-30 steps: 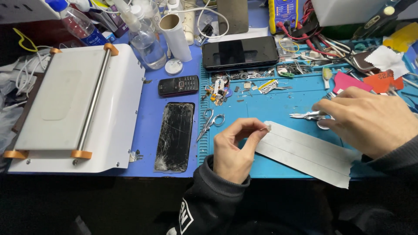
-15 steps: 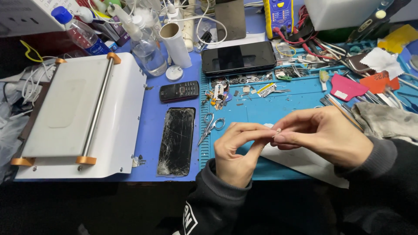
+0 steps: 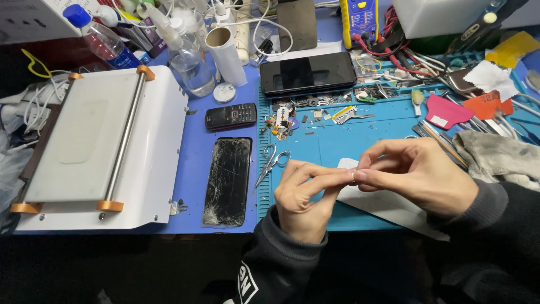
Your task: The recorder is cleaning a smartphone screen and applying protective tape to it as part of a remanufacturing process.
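My left hand [image 3: 306, 197] and my right hand [image 3: 419, 174] meet fingertip to fingertip above the front of the blue work mat [image 3: 326, 143]. Both pinch a tiny piece [image 3: 354, 175] between thumb and forefinger; it is too small to tell what it is. Under the hands lies a long white sheet [image 3: 388, 207], and a small white scrap [image 3: 347, 163] shows just behind the fingers. A phone with a cracked black screen [image 3: 228, 180] lies left of my left hand. Small scissors [image 3: 273, 163] rest between that phone and my left hand.
A white flat machine with a metal bar [image 3: 101, 146] fills the left. Behind sit a small keypad phone [image 3: 230, 116], a black smartphone [image 3: 308, 73], a clear bottle [image 3: 188, 65] and a cardboard tube [image 3: 225, 53]. Tools, cables, pink picks [image 3: 444, 112] and a grey cloth [image 3: 495, 157] crowd the right.
My right hand left the tweezers area on the right and came in to meet my left hand. Both hands now pinch at the same spot.
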